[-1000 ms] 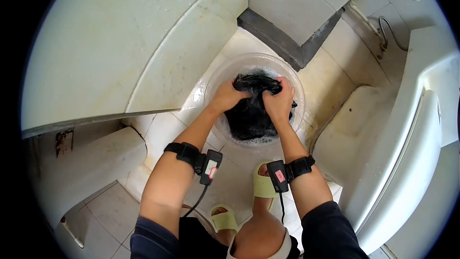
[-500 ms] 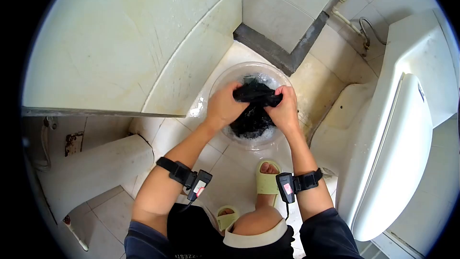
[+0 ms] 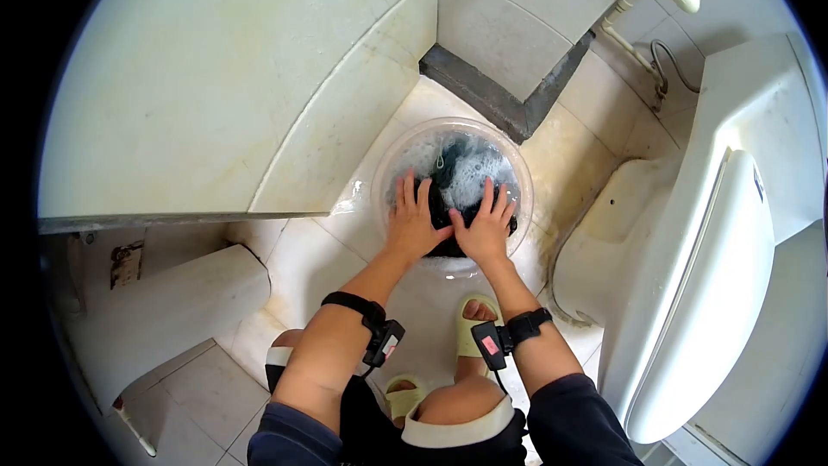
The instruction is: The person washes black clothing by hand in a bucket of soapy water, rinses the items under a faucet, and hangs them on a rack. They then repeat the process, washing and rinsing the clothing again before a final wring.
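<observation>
A clear plastic basin [image 3: 529,185] stands on the tiled floor with water and white suds [image 3: 476,174] in it. Black cloth [image 3: 445,247], wet and bunched, lies in the basin; its full shape is hidden by foam and hands. A thin pale cord loop [image 3: 440,158] shows on the dark fabric near the far side. My left hand [image 3: 414,226] rests on the left part of the cloth, fingers stretched out and apart. On the right part lies my right hand [image 3: 485,229], palm down with fingers spread. The two thumbs nearly meet.
A white toilet [image 3: 703,293] stands close on the right. To the left is a large pale cabinet-like panel [image 3: 233,78] with a low edge. A dark raised ledge [image 3: 479,91] borders the floor behind the basin. My feet in yellow-green slippers [image 3: 470,341] are just in front.
My hands have let go of the bunched black cloth they gripped above the basin. The cloth is now lower in the suds, and both hands, moved nearer me, lie spread on it.
</observation>
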Action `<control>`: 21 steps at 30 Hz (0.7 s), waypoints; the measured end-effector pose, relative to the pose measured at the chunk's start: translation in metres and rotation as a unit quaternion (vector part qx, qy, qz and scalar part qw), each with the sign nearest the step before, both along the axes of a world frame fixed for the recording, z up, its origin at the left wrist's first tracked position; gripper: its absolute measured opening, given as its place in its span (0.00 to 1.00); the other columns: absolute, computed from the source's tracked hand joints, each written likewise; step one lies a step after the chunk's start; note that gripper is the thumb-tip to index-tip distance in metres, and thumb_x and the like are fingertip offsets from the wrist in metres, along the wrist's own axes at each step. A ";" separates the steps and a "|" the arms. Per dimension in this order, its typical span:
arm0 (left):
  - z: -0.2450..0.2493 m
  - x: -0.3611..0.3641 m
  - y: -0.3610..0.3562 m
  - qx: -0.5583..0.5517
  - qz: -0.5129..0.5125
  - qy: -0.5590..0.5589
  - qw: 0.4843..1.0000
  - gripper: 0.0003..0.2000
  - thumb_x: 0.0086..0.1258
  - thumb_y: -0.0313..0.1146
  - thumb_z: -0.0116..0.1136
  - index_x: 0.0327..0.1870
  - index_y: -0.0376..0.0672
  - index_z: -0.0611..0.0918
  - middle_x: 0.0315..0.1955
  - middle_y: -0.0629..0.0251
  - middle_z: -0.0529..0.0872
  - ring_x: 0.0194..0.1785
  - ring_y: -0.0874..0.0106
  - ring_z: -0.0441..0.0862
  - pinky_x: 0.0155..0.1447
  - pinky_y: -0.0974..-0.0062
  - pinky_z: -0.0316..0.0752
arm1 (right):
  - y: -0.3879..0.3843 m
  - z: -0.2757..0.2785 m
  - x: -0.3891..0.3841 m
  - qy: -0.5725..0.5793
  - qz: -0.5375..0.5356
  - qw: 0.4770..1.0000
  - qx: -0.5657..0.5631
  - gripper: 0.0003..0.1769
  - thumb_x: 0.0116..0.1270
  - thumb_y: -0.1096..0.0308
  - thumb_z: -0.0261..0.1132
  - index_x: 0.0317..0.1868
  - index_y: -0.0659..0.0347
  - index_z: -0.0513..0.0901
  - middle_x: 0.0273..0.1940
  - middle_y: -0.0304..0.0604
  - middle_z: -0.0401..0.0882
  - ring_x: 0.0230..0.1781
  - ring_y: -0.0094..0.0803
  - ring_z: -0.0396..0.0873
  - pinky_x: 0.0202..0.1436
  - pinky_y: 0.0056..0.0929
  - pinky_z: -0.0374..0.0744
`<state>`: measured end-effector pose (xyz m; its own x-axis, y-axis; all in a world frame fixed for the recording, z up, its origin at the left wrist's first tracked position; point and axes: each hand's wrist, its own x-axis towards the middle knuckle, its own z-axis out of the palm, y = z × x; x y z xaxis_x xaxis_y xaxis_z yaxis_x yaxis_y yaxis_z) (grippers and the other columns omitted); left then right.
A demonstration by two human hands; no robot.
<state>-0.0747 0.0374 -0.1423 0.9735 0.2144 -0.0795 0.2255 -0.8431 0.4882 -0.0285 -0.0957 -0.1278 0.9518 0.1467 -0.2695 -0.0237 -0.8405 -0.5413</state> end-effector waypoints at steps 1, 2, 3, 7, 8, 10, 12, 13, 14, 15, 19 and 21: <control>0.007 0.005 -0.003 -0.025 0.019 0.028 0.999 0.46 0.52 0.48 0.66 0.70 0.46 0.54 0.69 0.50 0.53 0.72 0.46 0.47 0.61 0.39 0.63 | 0.005 0.001 0.002 0.027 0.012 0.999 -0.042 0.48 0.59 0.48 0.63 0.73 0.49 0.45 0.73 0.56 0.39 0.70 0.67 0.40 0.62 0.65 0.58; 0.005 0.008 -0.006 -0.027 0.019 0.033 0.999 0.46 0.52 0.48 0.66 0.70 0.46 0.54 0.69 0.50 0.53 0.72 0.46 0.47 0.61 0.39 0.63 | 0.008 -0.001 0.002 0.058 0.023 0.994 -0.084 0.50 0.59 0.46 0.63 0.74 0.47 0.41 0.73 0.56 0.36 0.71 0.67 0.39 0.62 0.67 0.58; 0.003 0.013 -0.007 -0.020 0.029 0.043 0.998 0.44 0.51 0.46 0.66 0.70 0.50 0.56 0.70 0.50 0.52 0.71 0.45 0.50 0.60 0.41 0.65 | 0.010 -0.007 0.005 0.069 0.032 0.992 -0.097 0.53 0.59 0.42 0.61 0.74 0.43 0.37 0.74 0.56 0.35 0.70 0.69 0.40 0.63 0.67 0.57; 0.003 0.030 -0.005 0.015 0.000 0.121 0.993 0.42 0.52 0.42 0.66 0.71 0.54 0.58 0.71 0.52 0.50 0.69 0.43 0.54 0.61 0.47 0.67 | 0.020 -0.012 0.018 0.071 0.047 0.988 -0.132 0.52 0.60 0.38 0.57 0.74 0.43 0.37 0.72 0.58 0.43 0.70 0.64 0.47 0.65 0.65 0.54; 0.000 0.030 -0.004 0.011 0.002 0.128 0.992 0.42 0.52 0.42 0.66 0.71 0.54 0.58 0.71 0.52 0.50 0.69 0.43 0.54 0.61 0.47 0.67 | 0.019 -0.013 0.023 0.088 0.085 0.982 -0.145 0.51 0.59 0.38 0.58 0.74 0.45 0.39 0.71 0.60 0.48 0.69 0.63 0.51 0.66 0.59 0.57; -0.011 0.038 0.000 0.006 -0.020 0.206 0.978 0.38 0.57 0.43 0.61 0.70 0.56 0.59 0.71 0.53 0.53 0.69 0.46 0.56 0.66 0.49 0.61 | 0.019 -0.024 0.040 0.104 0.123 0.974 -0.159 0.52 0.58 0.38 0.58 0.74 0.47 0.41 0.69 0.62 0.52 0.67 0.62 0.55 0.67 0.52 0.61; -0.051 0.039 0.004 0.012 -0.066 0.254 0.965 0.37 0.57 0.41 0.61 0.69 0.51 0.61 0.69 0.50 0.55 0.68 0.46 0.58 0.68 0.53 0.58 | 0.015 -0.037 0.049 0.282 0.135 0.938 -0.150 0.44 0.58 0.40 0.58 0.70 0.54 0.59 0.62 0.61 0.66 0.63 0.54 0.65 0.66 0.46 0.64; -0.077 0.037 0.005 0.022 -0.113 0.294 0.949 0.36 0.56 0.40 0.61 0.68 0.47 0.63 0.68 0.47 0.57 0.67 0.47 0.60 0.71 0.57 0.55 | 0.015 -0.045 0.051 0.283 0.142 0.937 -0.147 0.44 0.58 0.40 0.58 0.69 0.55 0.60 0.62 0.61 0.66 0.63 0.54 0.66 0.65 0.46 0.64; -0.101 0.030 0.007 0.019 -0.114 0.299 0.947 0.36 0.56 0.40 0.61 0.68 0.47 0.63 0.68 0.47 0.57 0.67 0.47 0.60 0.71 0.57 0.55 | 0.016 -0.051 0.054 0.260 0.145 0.943 -0.148 0.43 0.58 0.40 0.58 0.69 0.55 0.60 0.62 0.60 0.67 0.63 0.54 0.66 0.65 0.46 0.64; -0.125 0.021 0.009 -0.166 -0.006 0.260 0.951 0.32 0.60 0.45 0.55 0.68 0.50 0.65 0.68 0.50 0.60 0.69 0.50 0.59 0.71 0.55 0.53 | 0.017 -0.057 0.056 0.239 0.149 0.948 -0.147 0.43 0.58 0.40 0.58 0.68 0.55 0.61 0.61 0.60 0.67 0.62 0.54 0.66 0.65 0.46 0.64; -0.096 0.033 0.016 -0.152 -0.047 0.328 0.931 0.26 0.67 0.50 0.44 0.65 0.50 0.69 0.66 0.55 0.66 0.70 0.56 0.58 0.71 0.59 0.53 | 0.024 -0.075 0.074 0.210 0.158 0.956 -0.133 0.41 0.58 0.40 0.58 0.66 0.57 0.64 0.60 0.60 0.69 0.61 0.53 0.68 0.65 0.46 0.65; -0.070 0.050 0.022 -0.151 -0.032 0.332 0.931 0.26 0.68 0.50 0.43 0.65 0.50 0.69 0.65 0.55 0.67 0.69 0.56 0.60 0.70 0.60 0.55 | 0.026 -0.081 0.081 0.211 0.163 0.955 -0.128 0.41 0.58 0.40 0.58 0.65 0.57 0.65 0.59 0.60 0.70 0.61 0.53 0.68 0.64 0.46 0.65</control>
